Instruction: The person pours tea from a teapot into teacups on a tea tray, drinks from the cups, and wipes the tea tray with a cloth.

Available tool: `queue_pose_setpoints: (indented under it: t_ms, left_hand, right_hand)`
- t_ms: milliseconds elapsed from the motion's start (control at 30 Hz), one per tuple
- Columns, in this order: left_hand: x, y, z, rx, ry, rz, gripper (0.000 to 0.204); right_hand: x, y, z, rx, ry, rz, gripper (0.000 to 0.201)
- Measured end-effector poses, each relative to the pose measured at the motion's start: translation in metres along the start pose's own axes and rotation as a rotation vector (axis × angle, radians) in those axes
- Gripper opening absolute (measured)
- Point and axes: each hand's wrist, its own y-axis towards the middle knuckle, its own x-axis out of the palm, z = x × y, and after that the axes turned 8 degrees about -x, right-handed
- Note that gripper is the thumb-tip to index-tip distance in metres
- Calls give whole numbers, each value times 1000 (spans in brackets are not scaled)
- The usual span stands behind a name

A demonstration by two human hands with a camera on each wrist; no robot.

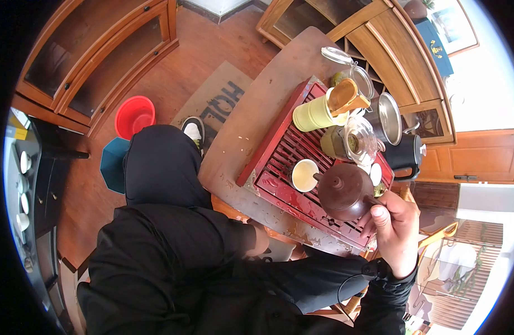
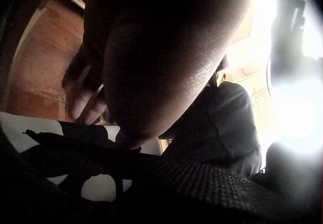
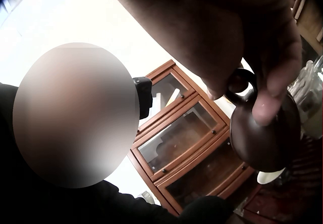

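Observation:
My right hand [image 1: 399,231] grips the handle of a dark brown clay teapot [image 1: 346,192], raised over the tray. In the right wrist view, fingers curl at the ring handle [image 3: 246,75] and one fingertip rests against the pot's body. The spout points at a small cup [image 1: 305,176] with a pale yellow inside, its tip right at the rim. Below them lies a red slatted tea tray [image 1: 274,187], wet in places. Low by my lap hangs my left hand [image 1: 260,240], partly covered by the sleeve; the left wrist view shows its fingers [image 2: 93,108] loose and holding nothing.
Farther along the tray stand a light green canister [image 1: 313,114] with wooden tea tools, a glass pitcher [image 1: 357,139] and a steel pot [image 1: 386,118]. A black kettle [image 1: 405,156] sits beyond. Red [image 1: 135,115] and teal [image 1: 113,166] bins stand on the floor.

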Motion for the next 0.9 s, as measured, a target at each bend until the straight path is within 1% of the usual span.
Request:
queue_pose_setpoints:
  t_ms: [33, 67, 133, 167, 233, 333, 433, 567, 633, 767, 867, 900]
  left_hand:
    - [-1, 0, 0, 16, 11, -26, 25]
    - [5, 1, -1, 16, 11, -25, 25]
    - [16, 0, -1, -66, -68, 83, 25]
    - [20, 3, -1, -66, -68, 83, 25]
    - [12, 1, -2, -88, -127, 31, 26]
    - [15, 1, -2, -94, -129, 49, 26]
    - [19, 3, -3, -52, -113, 37, 26]
    - [19, 3, -2, -59, -90, 30, 26]
    - [22, 4, -3, -25, -50, 54, 26]
    - [25, 5, -2, -40, -64, 67, 26]
    - [5, -2, -1, -66, -101, 49, 26]
    - [-5, -4, 1, -74, -85, 0, 26]
  right_hand:
    - [0, 0, 0, 21, 13, 6, 32]
    - [0, 0, 0, 21, 13, 6, 32]
    - [0, 0, -1, 10, 10, 10, 32]
    - [0, 0, -1, 10, 10, 10, 32]
    - [-1, 0, -1, 6, -11, 5, 32]
    - [-1, 0, 0, 2, -10, 7, 32]
    - [0, 0, -1, 0, -14, 6, 32]
    - [1, 1, -2, 6, -22, 5, 33]
    - [2, 1, -4, 13, -44, -2, 33]
    - [2, 2, -4, 13, -60, -19, 34]
    - [3, 2, -2, 26, -47, -18, 34]
    - [3, 2, -2, 34, -43, -17, 34]
